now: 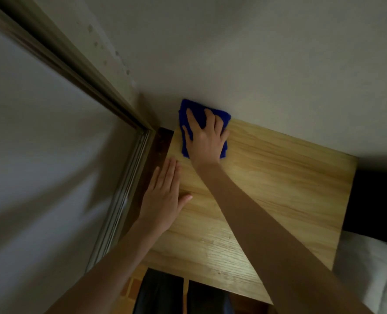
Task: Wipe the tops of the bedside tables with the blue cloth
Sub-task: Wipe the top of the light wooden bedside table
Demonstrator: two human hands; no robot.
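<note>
A light wooden bedside table fills the middle of the head view, its top bare apart from my hands. The blue cloth lies at the table's far left corner, against the wall. My right hand presses down flat on the cloth with fingers spread, covering most of it. My left hand rests flat and open on the table's left edge, fingers together, holding nothing.
A white wall runs behind the table. A sliding door with a metal frame stands close on the left, with a narrow dark gap between. White bedding and a dark headboard lie to the right.
</note>
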